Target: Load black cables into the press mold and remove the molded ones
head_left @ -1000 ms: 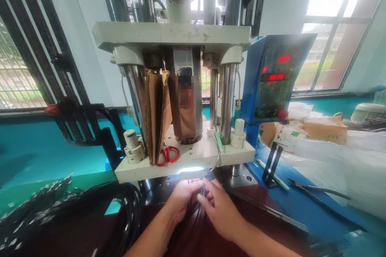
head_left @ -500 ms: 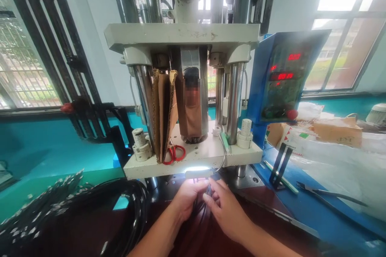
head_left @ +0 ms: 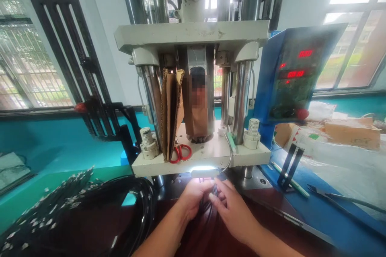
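Note:
Several thin black cables [head_left: 207,213] are bunched between my two hands and hang down toward me. My left hand [head_left: 193,196] is closed on them from the left, its thumb lying along the top. From the right, my right hand [head_left: 232,204] pinches the bunch with thumb and fingers. Both hands meet right under a lit lamp bar [head_left: 205,173] at the front edge of the press. The cable ends between my fingertips are partly hidden and washed out by the glare.
A white press plate [head_left: 199,156] stands ahead, with red-handled scissors [head_left: 181,153] and folded cardboard [head_left: 171,116] on it. Coiled black cables with pale ends [head_left: 75,204] lie at left. At right are a blue control box [head_left: 298,72] and pliers [head_left: 328,196] on a blue surface.
The whole view has shifted, so the press and hands appear a little farther right. Both hands keep nearly the same hold on the cables.

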Motion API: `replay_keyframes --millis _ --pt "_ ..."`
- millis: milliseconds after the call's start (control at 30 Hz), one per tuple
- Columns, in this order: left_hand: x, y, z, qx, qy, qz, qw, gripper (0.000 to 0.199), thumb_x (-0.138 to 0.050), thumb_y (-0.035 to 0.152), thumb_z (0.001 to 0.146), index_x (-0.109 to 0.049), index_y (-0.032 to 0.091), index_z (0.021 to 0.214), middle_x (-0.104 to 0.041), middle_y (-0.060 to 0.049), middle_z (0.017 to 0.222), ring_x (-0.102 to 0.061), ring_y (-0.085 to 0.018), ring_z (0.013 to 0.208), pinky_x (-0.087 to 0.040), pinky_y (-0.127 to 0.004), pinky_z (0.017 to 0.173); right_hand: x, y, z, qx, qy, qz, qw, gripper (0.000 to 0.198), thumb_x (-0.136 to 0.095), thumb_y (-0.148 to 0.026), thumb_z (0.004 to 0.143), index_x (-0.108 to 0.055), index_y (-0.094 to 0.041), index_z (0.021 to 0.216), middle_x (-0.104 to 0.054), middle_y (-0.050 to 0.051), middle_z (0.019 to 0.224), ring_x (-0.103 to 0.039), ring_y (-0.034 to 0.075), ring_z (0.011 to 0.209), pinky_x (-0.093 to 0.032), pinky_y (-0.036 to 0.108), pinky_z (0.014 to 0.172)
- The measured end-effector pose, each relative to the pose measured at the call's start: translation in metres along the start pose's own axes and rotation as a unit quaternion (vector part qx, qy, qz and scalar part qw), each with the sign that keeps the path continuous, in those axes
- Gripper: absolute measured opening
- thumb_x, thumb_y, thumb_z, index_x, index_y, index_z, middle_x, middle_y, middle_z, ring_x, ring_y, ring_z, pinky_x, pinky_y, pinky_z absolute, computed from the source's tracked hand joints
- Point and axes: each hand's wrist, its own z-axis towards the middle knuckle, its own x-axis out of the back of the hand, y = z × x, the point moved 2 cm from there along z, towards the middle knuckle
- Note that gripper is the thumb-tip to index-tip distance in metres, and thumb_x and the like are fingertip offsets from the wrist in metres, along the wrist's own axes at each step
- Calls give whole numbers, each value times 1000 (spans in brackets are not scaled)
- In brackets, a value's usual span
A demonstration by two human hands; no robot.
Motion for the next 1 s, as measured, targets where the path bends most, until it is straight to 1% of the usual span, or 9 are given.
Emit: replay_keyframes --millis 167,333,500,667,833,1000 --pt "2 -1 1 3 10 5 1000 12 -72 22 69 -67 11 73 -62 -4 71 -56 -15 67 -43 -29 71 -1 1 1 4 -1 8 1000 33 -49 -30 91 -54 -22 123 -52 4 98 -55 17 80 -47 31 78" --pt "3 -2 1 2 11 6 1000 15 -70 22 71 -70 10 80 -63 -5 72 -57 -16 69 -43 -29 71 0 0 1 3 -1 0 1000 33 -49 -29 91 -53 -22 123 -52 3 98 -54 17 81 -46 30 78" --pt "3 -1 1 -2 13 7 1000 13 -69 20 72 -70 9 80 -63 -5 73 -58 -16 69 -43 -29 71 1 -1 1 6 -4 -5 1000 31 -49 -29 91 -54 -22 121 -52 3 96 -53 17 81 -46 30 78" --pt "3 -2 2 0 16 6 1000 14 -69 20 72 -70 9 81 -62 -4 70 -58 -16 69 -43 -29 70 0 1 0 9 -4 -10 1000 34 -48 -29 93 -52 -21 126 -52 3 99 -54 17 82 -45 30 80" --pt "3 -2 1 -1 10 4 1000 14 -70 20 72 -70 9 81 -63 -5 73 -58 -16 70 -43 -28 71 -1 2 1 7 -3 -8 1000 36 -49 -28 92 -51 -21 127 -53 4 101 -54 17 83 -45 29 81" --pt "0 1 -1 -4 6 7 1000 14 -69 22 73 -69 9 79 -63 -4 71 -57 -15 67 -43 -27 69 1 -1 0 -4 -10 -10 1000 40 -48 -29 92 -49 -19 131 -53 5 102 -54 17 85 -45 30 82"
